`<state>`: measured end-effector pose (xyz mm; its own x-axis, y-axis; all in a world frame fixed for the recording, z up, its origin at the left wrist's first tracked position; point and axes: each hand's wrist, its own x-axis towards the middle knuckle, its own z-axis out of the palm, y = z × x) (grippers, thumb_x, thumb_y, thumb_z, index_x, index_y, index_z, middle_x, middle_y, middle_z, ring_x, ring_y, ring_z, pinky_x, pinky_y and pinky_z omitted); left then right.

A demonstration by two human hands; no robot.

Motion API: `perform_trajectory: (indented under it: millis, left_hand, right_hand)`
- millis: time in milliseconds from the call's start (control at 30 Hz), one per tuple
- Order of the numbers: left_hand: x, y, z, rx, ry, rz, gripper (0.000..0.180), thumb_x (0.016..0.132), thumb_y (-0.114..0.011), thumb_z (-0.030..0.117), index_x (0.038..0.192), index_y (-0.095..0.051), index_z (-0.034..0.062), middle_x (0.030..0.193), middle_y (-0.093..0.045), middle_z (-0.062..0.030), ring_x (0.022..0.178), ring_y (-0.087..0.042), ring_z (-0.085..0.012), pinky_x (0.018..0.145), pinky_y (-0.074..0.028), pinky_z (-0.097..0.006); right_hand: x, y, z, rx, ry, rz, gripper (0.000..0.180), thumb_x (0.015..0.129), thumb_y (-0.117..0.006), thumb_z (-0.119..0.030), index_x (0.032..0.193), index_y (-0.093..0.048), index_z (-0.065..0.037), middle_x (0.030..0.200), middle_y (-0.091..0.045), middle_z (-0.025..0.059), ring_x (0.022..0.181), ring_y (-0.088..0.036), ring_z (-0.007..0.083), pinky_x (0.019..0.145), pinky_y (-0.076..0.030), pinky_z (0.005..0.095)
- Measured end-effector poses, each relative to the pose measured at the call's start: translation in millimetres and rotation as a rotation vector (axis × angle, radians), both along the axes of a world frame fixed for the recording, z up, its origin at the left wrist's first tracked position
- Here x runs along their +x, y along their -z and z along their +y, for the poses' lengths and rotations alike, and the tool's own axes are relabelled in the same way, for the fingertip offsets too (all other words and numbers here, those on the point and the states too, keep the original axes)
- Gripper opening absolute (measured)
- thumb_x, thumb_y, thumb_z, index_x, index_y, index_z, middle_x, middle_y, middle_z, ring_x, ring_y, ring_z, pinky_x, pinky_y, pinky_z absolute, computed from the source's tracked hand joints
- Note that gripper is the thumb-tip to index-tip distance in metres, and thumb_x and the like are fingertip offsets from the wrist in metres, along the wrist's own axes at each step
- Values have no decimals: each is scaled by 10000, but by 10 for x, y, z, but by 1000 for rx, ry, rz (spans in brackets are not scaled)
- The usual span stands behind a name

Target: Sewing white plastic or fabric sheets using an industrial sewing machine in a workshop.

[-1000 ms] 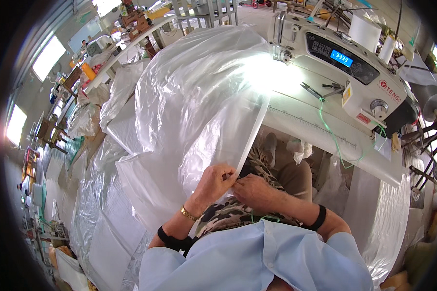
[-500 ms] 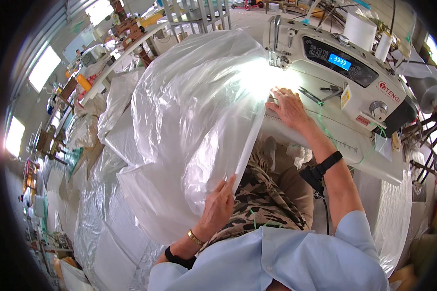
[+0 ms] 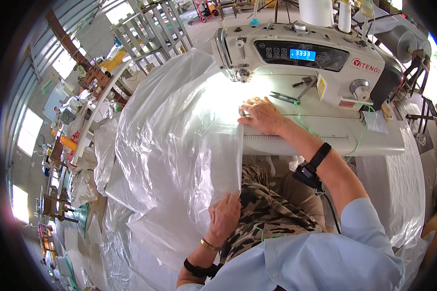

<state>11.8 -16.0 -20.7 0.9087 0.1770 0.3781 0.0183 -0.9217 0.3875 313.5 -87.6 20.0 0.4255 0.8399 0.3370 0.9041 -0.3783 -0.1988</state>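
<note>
A large, clear plastic sheet [image 3: 160, 140] spreads in shiny folds from the sewing machine [image 3: 374, 72] down past my lap. My left hand [image 3: 225, 213] is closed on its right-hand edge, low by my camouflage-patterned clothing. Farther up, my right hand [image 3: 262, 115] rests on the machine bed with curled fingers pinching the same edge, just below the needle area. Strong lamp glare washes out the plastic there and hides the needle point. Thread snips [image 3: 284, 98] lie on the bed just beyond my right hand.
Green string [image 3: 303, 123] trails across the bed past a printed ruler scale [image 3: 296, 138]. White thread cones [image 3: 316, 12] stand behind the machine. At the far left are a metal rack [image 3: 153, 36] and a cluttered bench [image 3: 99, 109]. More plastic sheeting [image 3: 393, 194] hangs at the right.
The view has turned, so the machine sits farther left and more level. The sheet's held edge now runs nearly straight down. My right fingers are drawn closer together; my left hand keeps its grip.
</note>
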Motion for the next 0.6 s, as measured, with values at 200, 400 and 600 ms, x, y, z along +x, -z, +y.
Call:
perform_trajectory:
  millis: [200,400,600]
  left_hand:
    - [418,-115,214,27,11,-2,258,791,-605,49,1049,-611,55,775,-564,-116,648,-597,-318,569,-474,-413]
    - [905,-259,358,88,-31,58,136,825,-569,90,954,-588,51,789,-574,-134,692,-604,-346,606,-473,-433]
    - [1338,-238,489,150,-53,51,124,847,-531,128,918,-578,37,832,-615,-158,721,-604,-372,658,-466,-473]
  right_hand:
    - [-21,-17,-2,31,-8,-46,463,914,-523,-492,1095,-631,-80,1054,-614,106,1056,-558,282,899,-420,476]
    - [-27,-31,-10,-32,-21,23,548,915,-526,-489,1235,-586,-48,1239,-578,144,1179,-508,311,977,-385,504]
    - [-14,-39,-21,-14,-33,84,525,936,-492,-452,1257,-568,-44,1343,-526,140,1267,-455,313,1054,-317,551]
